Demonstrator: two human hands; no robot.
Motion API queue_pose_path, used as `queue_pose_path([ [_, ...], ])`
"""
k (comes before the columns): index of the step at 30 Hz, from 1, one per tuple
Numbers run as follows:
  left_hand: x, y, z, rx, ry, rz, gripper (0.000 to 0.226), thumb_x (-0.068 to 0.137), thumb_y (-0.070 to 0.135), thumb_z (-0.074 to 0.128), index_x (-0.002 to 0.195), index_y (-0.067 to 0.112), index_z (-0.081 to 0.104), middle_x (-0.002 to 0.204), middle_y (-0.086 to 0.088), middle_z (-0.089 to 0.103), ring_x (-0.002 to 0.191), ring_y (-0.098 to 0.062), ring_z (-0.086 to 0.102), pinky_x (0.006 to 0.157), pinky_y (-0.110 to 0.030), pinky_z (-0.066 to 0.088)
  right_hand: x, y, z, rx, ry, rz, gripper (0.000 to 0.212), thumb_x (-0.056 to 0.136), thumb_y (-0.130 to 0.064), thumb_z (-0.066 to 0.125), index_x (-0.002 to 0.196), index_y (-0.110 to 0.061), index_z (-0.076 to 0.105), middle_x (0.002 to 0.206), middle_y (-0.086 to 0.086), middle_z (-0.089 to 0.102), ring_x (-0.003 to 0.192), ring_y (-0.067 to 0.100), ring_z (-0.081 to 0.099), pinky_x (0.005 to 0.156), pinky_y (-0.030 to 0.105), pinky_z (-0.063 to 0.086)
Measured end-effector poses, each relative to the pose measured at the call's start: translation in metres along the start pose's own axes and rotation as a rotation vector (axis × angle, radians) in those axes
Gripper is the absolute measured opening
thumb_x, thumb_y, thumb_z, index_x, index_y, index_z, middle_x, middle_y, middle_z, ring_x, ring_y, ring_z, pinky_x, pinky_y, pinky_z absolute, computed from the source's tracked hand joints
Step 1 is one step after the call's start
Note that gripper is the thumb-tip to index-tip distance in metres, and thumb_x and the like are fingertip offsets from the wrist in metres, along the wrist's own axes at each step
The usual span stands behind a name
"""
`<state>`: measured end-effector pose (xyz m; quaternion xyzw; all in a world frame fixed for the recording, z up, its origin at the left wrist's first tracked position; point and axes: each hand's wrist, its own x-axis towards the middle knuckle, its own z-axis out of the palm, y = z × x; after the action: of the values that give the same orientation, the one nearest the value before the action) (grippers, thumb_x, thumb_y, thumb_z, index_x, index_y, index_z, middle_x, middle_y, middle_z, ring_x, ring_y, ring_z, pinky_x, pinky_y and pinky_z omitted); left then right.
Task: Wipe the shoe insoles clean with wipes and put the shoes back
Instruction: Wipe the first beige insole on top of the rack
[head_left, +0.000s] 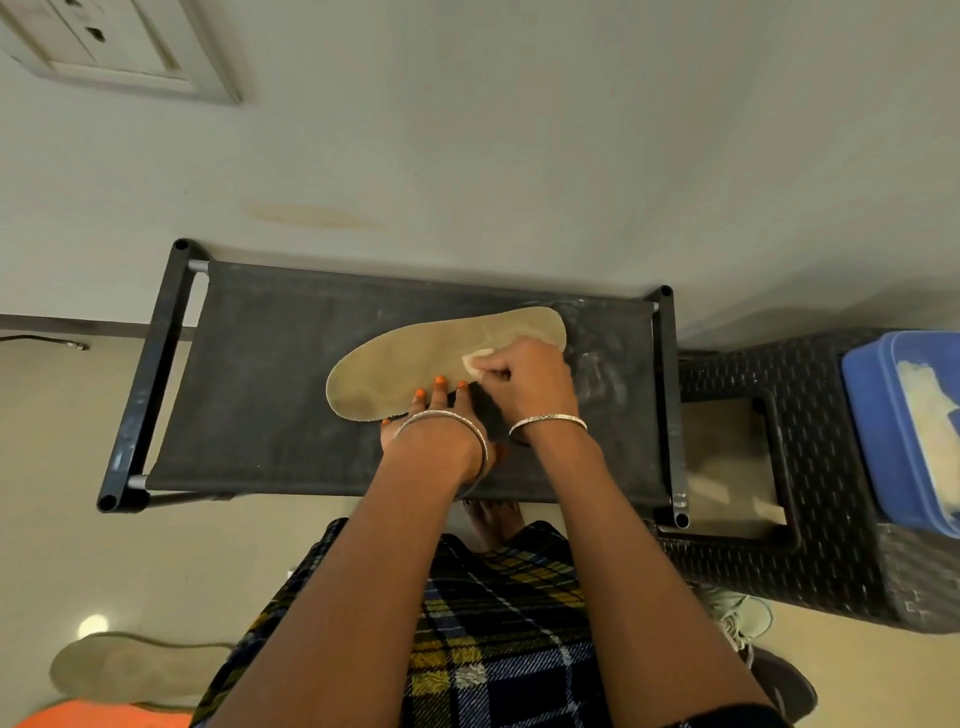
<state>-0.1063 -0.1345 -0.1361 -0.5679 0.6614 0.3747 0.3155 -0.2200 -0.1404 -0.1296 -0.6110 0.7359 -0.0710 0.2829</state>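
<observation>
Insole (415, 358) lies flat on top of the black fabric rack (260, 389). I see my left hand (436, 423) pressing its near edge with straight fingers. My right hand (524, 379) is curled tight round a white wipe (475, 361), which touches the insole. Another insole (119, 665) lies on the floor (78, 441).
</observation>
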Motion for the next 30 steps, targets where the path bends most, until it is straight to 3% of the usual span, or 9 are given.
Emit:
queue_pose_path([
  [2, -0.001, 0.0, -0.001, -0.005, 0.0, 0.007, 0.092, 0.092, 0.061, 0.045, 0.153, 0.027, -0.014, 0.16, -0.001, -0.02, 0.149, -0.028, -0.009, 0.12, -0.052, 0.009, 0.0, -0.004, 0.0, 0.014, -0.031, -0.018, 0.021, 0.094, -0.036, 0.064, 0.108, -0.027, 0.077, 0.109, 0.0, 0.074, 0.1, 0.026, 0.067, 0.084, 0.036, 0.055],
  [7, -0.007, -0.003, -0.007, -0.002, -0.024, 0.021, 0.09, 0.094, 0.059, 0.045, 0.153, 0.027, -0.016, 0.16, 0.001, -0.022, 0.149, -0.028, -0.01, 0.12, -0.053, 0.011, 0.007, 0.015, -0.011, -0.072, 0.245, 0.245, 0.023, 0.095, -0.024, 0.06, 0.112, -0.024, 0.076, 0.11, 0.006, 0.073, 0.1, 0.031, 0.067, 0.083, 0.036, 0.053],
  [9, -0.006, -0.004, -0.007, -0.001, -0.024, 0.026, 0.09, 0.094, 0.059, 0.045, 0.152, 0.027, -0.016, 0.16, 0.001, -0.022, 0.149, -0.029, -0.012, 0.12, -0.054, 0.011, 0.008, 0.011, -0.006, -0.084, 0.219, 0.193, 0.023, 0.095, -0.022, 0.059, 0.112, -0.021, 0.076, 0.11, 0.008, 0.072, 0.1, 0.031, 0.067, 0.083, 0.034, 0.052],
  [13, -0.001, -0.008, -0.003, 0.013, -0.004, 0.032, 0.092, 0.091, 0.064, 0.044, 0.152, 0.032, -0.016, 0.159, 0.002, -0.025, 0.147, -0.028, -0.019, 0.119, -0.055, 0.006, 0.007, -0.006, 0.007, -0.01, -0.003, -0.064, 0.023, 0.095, -0.03, 0.063, 0.113, -0.022, 0.076, 0.109, 0.007, 0.073, 0.101, 0.028, 0.066, 0.086, 0.034, 0.053],
  [16, -0.002, -0.01, -0.003, 0.027, -0.006, 0.031, 0.091, 0.091, 0.064, 0.044, 0.152, 0.032, -0.015, 0.158, 0.003, -0.027, 0.146, -0.028, -0.022, 0.119, -0.056, 0.006, 0.009, -0.003, 0.0, 0.015, 0.104, 0.078, 0.022, 0.095, -0.037, 0.063, 0.111, -0.03, 0.076, 0.107, 0.0, 0.074, 0.098, 0.026, 0.068, 0.082, 0.033, 0.056],
  [20, -0.003, -0.014, -0.006, 0.045, -0.012, 0.028, 0.091, 0.092, 0.063, 0.043, 0.151, 0.031, -0.018, 0.157, 0.002, -0.029, 0.146, -0.029, -0.023, 0.118, -0.057, 0.006, 0.012, 0.01, -0.007, -0.058, 0.239, 0.26, 0.024, 0.097, -0.031, 0.059, 0.114, -0.025, 0.075, 0.111, 0.004, 0.072, 0.102, 0.029, 0.067, 0.08, 0.031, 0.051],
  [24, 0.002, -0.019, -0.004, 0.04, -0.018, 0.022, 0.094, 0.089, 0.068, 0.043, 0.151, 0.034, -0.019, 0.158, 0.002, -0.028, 0.146, -0.03, -0.023, 0.118, -0.058, 0.005, 0.01, -0.008, 0.007, -0.038, 0.003, -0.032, 0.024, 0.096, -0.029, 0.062, 0.114, -0.02, 0.075, 0.11, 0.007, 0.073, 0.102, 0.027, 0.066, 0.083, 0.03, 0.05],
  [26, 0.002, -0.018, -0.003, 0.033, -0.029, 0.018, 0.095, 0.088, 0.069, 0.042, 0.15, 0.034, -0.02, 0.158, 0.002, -0.028, 0.146, -0.03, -0.022, 0.117, -0.058, 0.005, 0.009, -0.011, 0.006, 0.005, -0.039, -0.056, 0.022, 0.094, -0.033, 0.065, 0.111, -0.026, 0.077, 0.108, 0.003, 0.074, 0.099, 0.025, 0.067, 0.084, 0.032, 0.054],
  [30, -0.002, -0.016, -0.005, 0.037, -0.036, 0.015, 0.093, 0.09, 0.067, 0.042, 0.151, 0.031, -0.019, 0.158, 0.002, -0.029, 0.146, -0.03, -0.022, 0.118, -0.057, 0.005, 0.01, 0.006, -0.007, 0.017, 0.226, 0.184, 0.022, 0.096, -0.027, 0.061, 0.113, -0.03, 0.074, 0.112, 0.0, 0.074, 0.1, 0.027, 0.068, 0.084, 0.034, 0.055],
])
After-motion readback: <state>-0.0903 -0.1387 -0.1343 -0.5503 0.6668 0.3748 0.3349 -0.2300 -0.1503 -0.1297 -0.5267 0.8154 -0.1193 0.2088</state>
